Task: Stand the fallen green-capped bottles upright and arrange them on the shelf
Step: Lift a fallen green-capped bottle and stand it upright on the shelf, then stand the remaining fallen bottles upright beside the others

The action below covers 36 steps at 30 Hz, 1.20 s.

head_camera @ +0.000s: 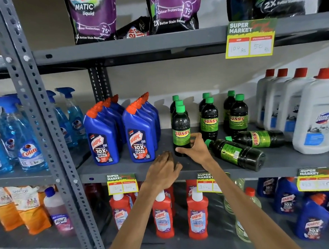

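Observation:
Dark bottles with green caps and green "SUNNY" labels stand on the middle grey shelf (pixel 289 164). The front one of the left row (pixel 180 123) is upright, and my right hand (pixel 195 148) wraps its lower part, thumb across the base and fingers at the label's right edge. Two more stand behind it. Further right stand a middle pair (pixel 209 119) and a right pair (pixel 238 118). Two bottles lie on their sides: one near the front (pixel 236 154) with its cap pointing left, one behind it (pixel 259 138). My left hand (pixel 163 172) rests flat on the shelf's front lip, holding nothing.
Blue Harpic bottles (pixel 141 137) stand left of the green-capped rows and white red-capped jugs (pixel 313 119) to the right. Price tags (pixel 122 184) hang on the shelf's lip. Red Harpic bottles (pixel 163 216) fill the shelf below; detergent pouches (pixel 93 15) sit above. A grey upright (pixel 44 122) stands at left.

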### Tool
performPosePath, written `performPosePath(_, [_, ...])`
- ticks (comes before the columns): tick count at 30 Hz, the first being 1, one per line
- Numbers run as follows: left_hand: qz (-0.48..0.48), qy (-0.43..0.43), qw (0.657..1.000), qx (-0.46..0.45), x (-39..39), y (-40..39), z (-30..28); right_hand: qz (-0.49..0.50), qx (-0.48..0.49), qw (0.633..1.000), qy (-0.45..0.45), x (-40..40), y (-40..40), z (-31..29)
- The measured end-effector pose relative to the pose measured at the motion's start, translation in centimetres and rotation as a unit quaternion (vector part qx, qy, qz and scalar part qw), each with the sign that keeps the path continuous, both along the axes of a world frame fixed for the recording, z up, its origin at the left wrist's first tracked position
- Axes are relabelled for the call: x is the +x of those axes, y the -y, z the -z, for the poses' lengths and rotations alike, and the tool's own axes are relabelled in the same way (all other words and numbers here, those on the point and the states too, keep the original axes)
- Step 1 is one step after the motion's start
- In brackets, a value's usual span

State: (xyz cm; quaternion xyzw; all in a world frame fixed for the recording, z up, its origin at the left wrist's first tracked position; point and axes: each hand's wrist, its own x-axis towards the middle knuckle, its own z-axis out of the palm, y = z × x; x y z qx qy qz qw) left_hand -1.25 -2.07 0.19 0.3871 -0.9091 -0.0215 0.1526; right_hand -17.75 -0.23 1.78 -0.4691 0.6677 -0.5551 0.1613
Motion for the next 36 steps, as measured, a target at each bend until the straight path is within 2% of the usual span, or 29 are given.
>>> performPosePath(3, [-0.002, -0.002, 1.0, -0.001, 0.0, 0.2, 0.2, -0.022, 0.003, 1.0, 0.003, 0.1, -0.2, 0.0])
performPosePath(9, [-0.003, -0.007, 1.0, 0.013, 0.1, -0.1, -0.1, 0.009, -0.004, 1.0, 0.001, 0.3, -0.9, -0.3])
performPosePath(29, [-0.018, -0.008, 1.0, 0.025, -0.1, -0.1, 0.0, 0.007, 0.032, 0.999, -0.021, 1.1, -3.0, -1.2])
performPosePath(31, [-0.017, -0.011, 1.0, 0.023, -0.1, -0.2, 0.0, 0.006, 0.038, 0.997, -0.065, 1.2, -4.5, -1.3])
performPosePath(33, [-0.019, -0.013, 1.0, 0.009, -0.2, -0.3, 0.0, 0.033, 0.036, 0.986, -0.162, 0.7, -6.7, -1.6])
performPosePath(36, [-0.02, -0.007, 1.0, 0.015, -0.2, -0.5, -0.2, 0.106, 0.042, 0.935, -0.335, -1.2, -10.4, -3.5])
